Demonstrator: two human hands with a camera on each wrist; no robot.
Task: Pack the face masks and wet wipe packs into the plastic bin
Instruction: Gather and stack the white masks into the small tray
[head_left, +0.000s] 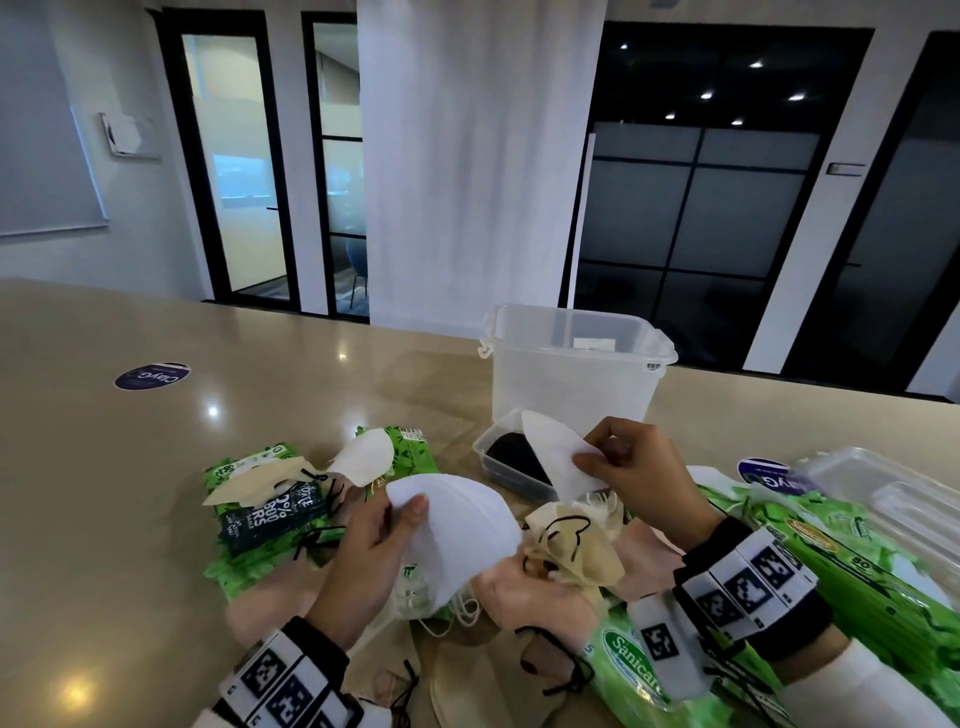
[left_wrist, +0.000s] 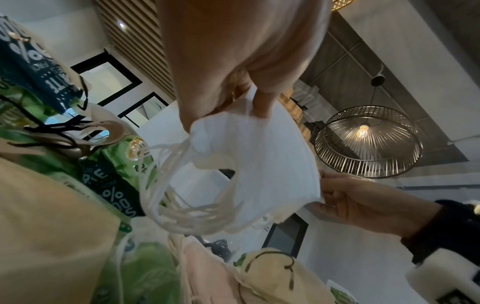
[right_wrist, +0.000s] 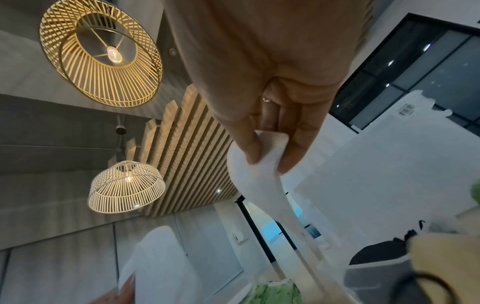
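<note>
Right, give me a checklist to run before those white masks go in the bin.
1. Left hand holds a stack of white masks: ok, thumb on top, fingers beneath.
2. Right hand pinches one white mask by its edge: ok.
3. Tall bin open, no lid on it: ok.
4. Room in the tall bin: cannot tell, its inside is mostly hidden.
5. Ear loops free of the pile: cannot tell, they dangle under the stack close to other masks.
6. Path from hands to bin: ok, only the low tray lies between.
</note>
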